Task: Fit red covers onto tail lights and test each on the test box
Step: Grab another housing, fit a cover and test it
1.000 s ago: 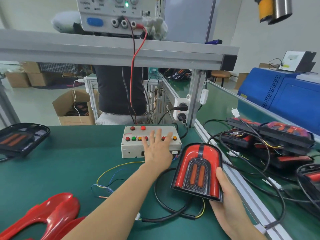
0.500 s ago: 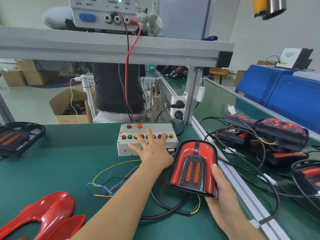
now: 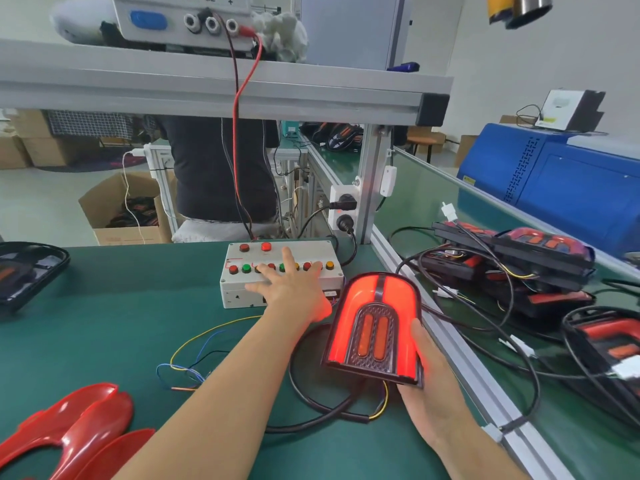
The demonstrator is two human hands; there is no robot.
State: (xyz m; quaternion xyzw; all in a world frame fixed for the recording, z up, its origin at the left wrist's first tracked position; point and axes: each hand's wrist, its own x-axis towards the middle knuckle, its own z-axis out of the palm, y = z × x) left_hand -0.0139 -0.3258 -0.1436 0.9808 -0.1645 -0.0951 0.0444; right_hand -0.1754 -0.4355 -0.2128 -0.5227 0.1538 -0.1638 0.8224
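Observation:
My right hand (image 3: 433,393) holds a tail light (image 3: 375,327) with its red cover on, tilted up toward me; the red cover glows brightly. My left hand (image 3: 291,285) lies flat with spread fingers on the white test box (image 3: 239,289), fingertips on its row of red, green and yellow buttons. A black cable (image 3: 311,407) with coloured wires runs from the light toward the box. Loose red covers (image 3: 79,431) lie at the bottom left of the green mat.
A pile of tail lights with tangled cables (image 3: 519,268) covers the bench to the right, past an aluminium rail (image 3: 460,362). A black housing (image 3: 27,271) lies far left. A power supply (image 3: 187,19) stands on the shelf above. A person (image 3: 214,168) stands behind the bench.
The tail light has lit up bright red. My left hand has shifted a little left along the button row. The camera has moved closer and lower.

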